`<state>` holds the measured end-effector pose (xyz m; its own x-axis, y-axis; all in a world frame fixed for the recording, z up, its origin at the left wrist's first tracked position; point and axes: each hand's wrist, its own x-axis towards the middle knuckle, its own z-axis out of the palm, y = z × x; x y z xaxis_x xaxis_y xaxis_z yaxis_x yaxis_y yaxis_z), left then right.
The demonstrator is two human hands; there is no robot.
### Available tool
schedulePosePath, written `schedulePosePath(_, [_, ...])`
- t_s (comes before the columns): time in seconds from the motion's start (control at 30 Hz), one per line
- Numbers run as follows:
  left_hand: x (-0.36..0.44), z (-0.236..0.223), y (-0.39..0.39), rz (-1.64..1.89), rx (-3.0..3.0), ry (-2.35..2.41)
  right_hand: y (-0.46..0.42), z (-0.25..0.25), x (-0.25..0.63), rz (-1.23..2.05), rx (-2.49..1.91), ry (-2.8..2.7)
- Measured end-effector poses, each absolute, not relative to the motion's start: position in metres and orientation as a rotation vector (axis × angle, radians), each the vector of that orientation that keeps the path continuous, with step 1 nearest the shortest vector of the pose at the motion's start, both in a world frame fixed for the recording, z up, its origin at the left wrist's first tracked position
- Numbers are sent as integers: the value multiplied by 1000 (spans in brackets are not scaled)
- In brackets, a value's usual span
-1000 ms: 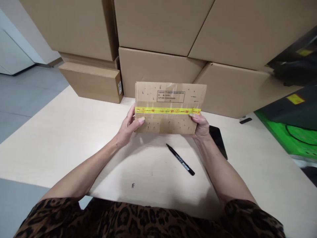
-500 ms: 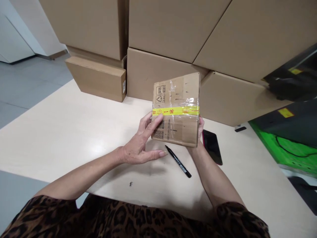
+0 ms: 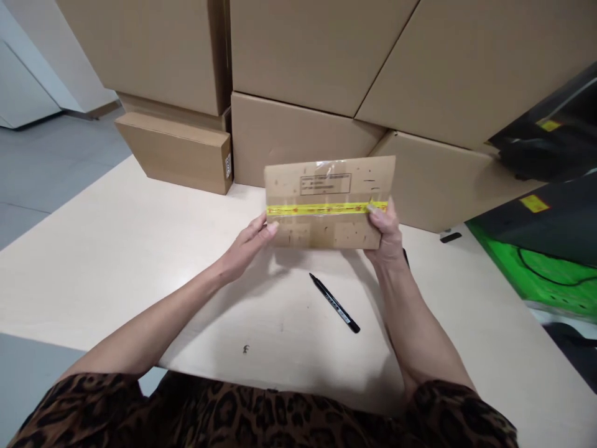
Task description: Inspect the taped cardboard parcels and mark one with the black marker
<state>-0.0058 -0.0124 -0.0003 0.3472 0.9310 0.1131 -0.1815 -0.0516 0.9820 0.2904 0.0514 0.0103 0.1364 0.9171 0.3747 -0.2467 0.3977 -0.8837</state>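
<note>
A brown cardboard box with a yellow printed tape band across it is held up above the table, one long face toward me. Black printing in a rectangle and clear tape show on that face. My left hand grips the box's left edge, thumb on the front. On the right end, my right hand is closed around the box, its thumb over the yellow tape. Below the box a black marker pen lies on the table, touched by neither hand.
Large cardboard boxes are stacked along the back of the pale table. A flatter carton stands at back left. Behind my right wrist a dark phone edge peeks out. Green material lies at the right.
The box has been turned, so a long face replaces the shorter face with recycling marks. My left hand moved to its left edge, and my right thumb came to the front.
</note>
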Motion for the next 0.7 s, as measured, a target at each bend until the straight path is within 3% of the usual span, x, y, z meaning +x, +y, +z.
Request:
schedulePosePath(0.2, [-14,-36,12,1055,1172,927,13,43,283,134,-833,-1868])
schedulePosePath(0.33, [-29,-47,19,1289,1533,1006,-8,52,271,-253,-878,-2117])
schedulePosePath(0.5, [-30,-20,11,1337,2244,926,-17,50,259,-316,-898,-2400])
schedulePosePath(0.7, [-22,-9,7,1310,2422,742,-18,47,252,-338,-743,-2483])
